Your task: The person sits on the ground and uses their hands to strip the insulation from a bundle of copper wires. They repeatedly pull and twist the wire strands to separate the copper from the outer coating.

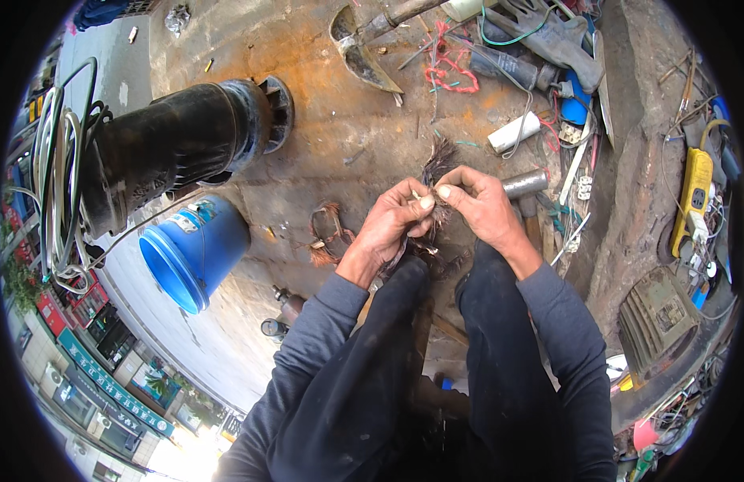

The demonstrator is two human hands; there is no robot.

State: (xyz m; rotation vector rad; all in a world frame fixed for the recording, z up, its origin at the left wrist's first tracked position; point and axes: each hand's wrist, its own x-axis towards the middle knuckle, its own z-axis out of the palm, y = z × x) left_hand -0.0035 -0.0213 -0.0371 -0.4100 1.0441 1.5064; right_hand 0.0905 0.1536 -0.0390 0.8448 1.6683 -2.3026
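Observation:
My left hand [394,218] and my right hand [481,205] meet just beyond my knees, thumbs and forefingers close together. Between them they pinch part of a dark, frayed bundle of wire strands [439,161], whose brushy ends stick out beyond and below the fingertips. The exact piece under the fingertips is too small to tell. Left of my left hand, a loop of reddish copper-coloured wire [325,234] with frayed ends lies on the ground. A hammer's metal head [525,183] is beside my right hand, its wooden handle pointing towards me.
At the left stand a blue bucket [194,247] and a large black pump or motor casing [167,144] with coiled cable [61,175]. A pickaxe-like metal tool head [363,57] lies ahead. Grey work gloves [543,39], a white cylinder [514,132], a yellow power strip [692,193] and a finned motor housing [659,322] are at the right.

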